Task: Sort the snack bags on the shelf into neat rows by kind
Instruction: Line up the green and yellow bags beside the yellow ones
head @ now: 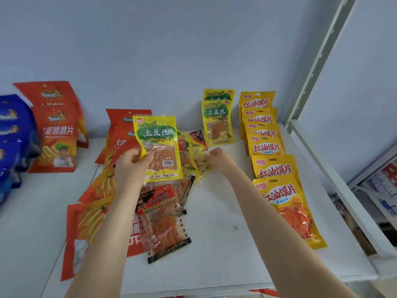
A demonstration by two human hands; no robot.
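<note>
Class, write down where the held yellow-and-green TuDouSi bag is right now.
In the head view, the TuDouSi bag is left of centre, gripped by the left hand above the mixed pile, with two matching bags standing further right.

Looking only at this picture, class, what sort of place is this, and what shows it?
Probably a small shop or stockroom: a white shelf with a slotted metal upright, many identical yellow snack bags lined in a row, and red bags standing at the back.
</note>
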